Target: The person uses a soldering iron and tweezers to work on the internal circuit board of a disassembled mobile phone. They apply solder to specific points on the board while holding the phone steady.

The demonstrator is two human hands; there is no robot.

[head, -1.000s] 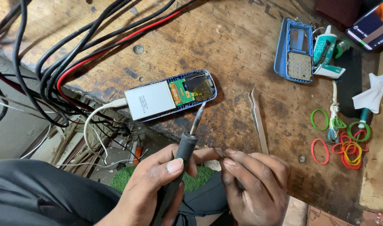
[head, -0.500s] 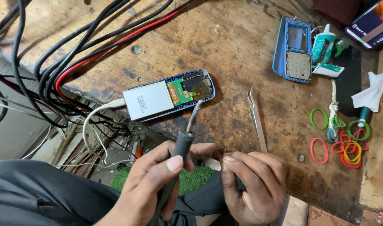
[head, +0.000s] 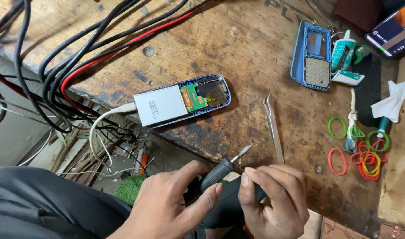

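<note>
Both hands have shifted a little since the earlier frames, and the soldering iron [head: 227, 164] now leans more to the right, with its tip pointing up and away from the person. The left hand [head: 176, 203] is wrapped around the black grip of the iron. The right hand [head: 273, 201] is closed, with its fingertips [head: 246, 177] pinched right beside the metal part of the iron. What they pinch is too small to tell.

The open phone [head: 182, 101] lies on the worktop [head: 255, 57], up and to the left of the iron tip. It has a silver battery, a green board and a white cable [head: 106, 119] plugged in at its left end. Silver tweezers [head: 273, 128] lie to the right of the phone. Farther right of the phone are the blue phone cover [head: 312, 55], a glue tube [head: 344, 59] and a heap of coloured rubber bands [head: 364, 152].

It seems best to keep the hot tip pointing away from the fingers and to hold the grip firmly, so the iron does not wobble.

Near the phone, the worktop edge runs just below it, and the phone's left end hangs a bit past that edge. Thick black and red cables [head: 74, 66] crowd the space left of the phone. Between the phone and the tweezers there is open wood for moving.
</note>
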